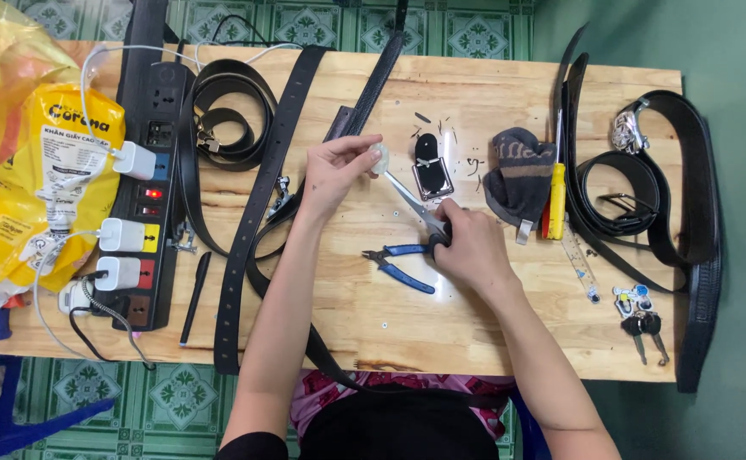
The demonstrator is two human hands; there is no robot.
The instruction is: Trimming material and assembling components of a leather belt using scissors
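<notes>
Head view: hands [339, 170] mid-table [492, 341], edges distant

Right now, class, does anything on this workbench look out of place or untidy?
Yes: small dark offcuts lie scattered on the wooden table around the buckle piece, just beyond the scissors in the right hand.

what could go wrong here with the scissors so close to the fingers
The scissors in the right hand point at the small pale piece pinched by the left hand, so a slip might nick a fingertip. The blue-handled pliers lie just beside the right hand and could get knocked across the wooden table.
</notes>
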